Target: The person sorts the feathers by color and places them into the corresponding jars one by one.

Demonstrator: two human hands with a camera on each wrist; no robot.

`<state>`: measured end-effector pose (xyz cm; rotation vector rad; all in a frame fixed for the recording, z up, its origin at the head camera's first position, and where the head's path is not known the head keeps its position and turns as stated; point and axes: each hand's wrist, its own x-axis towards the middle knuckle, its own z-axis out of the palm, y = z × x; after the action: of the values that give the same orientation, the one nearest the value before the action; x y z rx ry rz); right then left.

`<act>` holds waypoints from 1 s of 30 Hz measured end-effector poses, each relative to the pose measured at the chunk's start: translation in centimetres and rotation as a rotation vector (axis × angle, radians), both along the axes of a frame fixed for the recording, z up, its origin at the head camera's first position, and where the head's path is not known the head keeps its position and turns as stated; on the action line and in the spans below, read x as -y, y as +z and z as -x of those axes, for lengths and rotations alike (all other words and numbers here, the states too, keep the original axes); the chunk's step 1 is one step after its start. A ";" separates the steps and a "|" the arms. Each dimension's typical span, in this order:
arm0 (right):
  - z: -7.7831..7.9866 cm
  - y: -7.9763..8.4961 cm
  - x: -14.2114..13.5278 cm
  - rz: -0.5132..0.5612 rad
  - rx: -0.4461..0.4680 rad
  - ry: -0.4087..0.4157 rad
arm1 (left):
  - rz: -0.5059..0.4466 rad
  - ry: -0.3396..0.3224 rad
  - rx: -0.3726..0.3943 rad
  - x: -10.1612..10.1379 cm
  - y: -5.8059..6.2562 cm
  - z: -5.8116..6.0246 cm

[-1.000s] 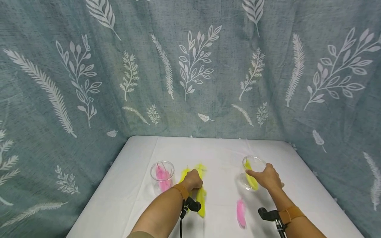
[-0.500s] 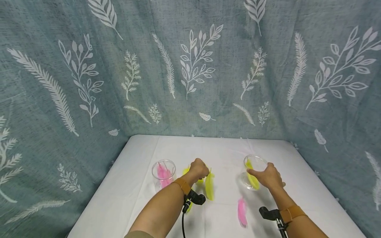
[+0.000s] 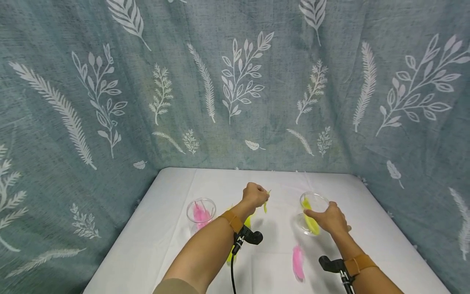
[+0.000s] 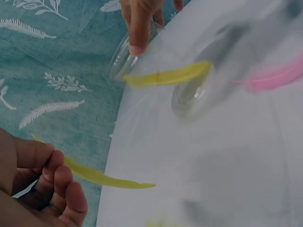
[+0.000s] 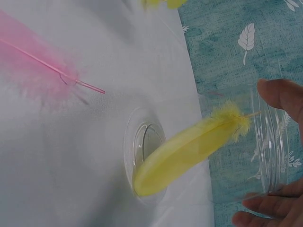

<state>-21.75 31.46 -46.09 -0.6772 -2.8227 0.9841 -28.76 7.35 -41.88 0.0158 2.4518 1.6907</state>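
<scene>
My left hand (image 3: 255,195) pinches a yellow feather (image 4: 109,179) between thumb and fingertips, held above the table towards the middle. Over on the right, my right hand (image 3: 332,218) grips a clear jar (image 5: 272,156) near its rim, thumb on one side and fingers on the other. Inside that jar leans a single yellow feather (image 5: 189,151), quill towards the mouth. More yellow feather (image 3: 247,222) shows on the table beyond my left forearm, which hides part of it. A pink feather (image 3: 298,263) lies on the cloth in front of the jar.
A second clear jar (image 3: 191,222) stands on the left with several pink feathers (image 3: 200,214) in it. White cloth covers the table (image 3: 271,265). A patterned green curtain (image 3: 235,155) hangs behind and at both sides.
My left hand has picked up a yellow feather from the table and carried it up and to the right. The right hand and its jar stay in place.
</scene>
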 end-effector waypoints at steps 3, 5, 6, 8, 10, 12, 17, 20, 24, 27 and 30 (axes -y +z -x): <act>0.0 0.1 0.0 -0.002 -0.004 -0.007 | -0.063 -0.007 -0.004 -0.9 1.2 0.0; 0.1 0.1 0.1 -0.001 -0.005 -0.014 | -0.099 -0.018 -0.007 -1.6 2.0 0.0; 0.1 0.1 0.1 -0.002 -0.006 -0.017 | -0.113 -0.021 -0.011 -1.9 2.4 0.0; 0.1 0.2 0.2 -0.002 -0.007 -0.020 | -0.128 -0.032 -0.018 -2.6 3.2 -0.2; 0.0 0.2 0.2 -0.001 -0.006 -0.015 | -0.137 -0.041 -0.027 -3.4 3.9 -0.3; -0.1 0.1 0.1 -0.001 -0.005 -0.007 | -0.139 -0.043 -0.036 -4.2 4.7 -0.5; -0.1 0.0 -0.1 -0.008 0.000 0.001 | -0.132 -0.054 -0.058 -5.9 6.1 -0.9; -0.1 0.0 -0.1 -0.010 0.000 -0.004 | -0.156 -0.055 -0.064 -6.8 6.8 -1.1; -0.1 0.0 0.0 -0.008 0.004 -0.012 | -0.186 -0.063 -0.056 -7.9 7.5 -1.3; -0.1 0.0 0.0 -0.006 0.007 -0.011 | -0.178 -0.072 -0.047 -8.8 7.7 -1.5; -0.1 0.1 0.0 0.001 0.002 -0.006 | -0.170 -0.078 -0.039 -9.6 7.7 -1.7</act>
<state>-21.63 31.50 -45.94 -0.6861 -2.8202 0.9848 -27.03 16.96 -34.21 0.1650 2.2940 1.8755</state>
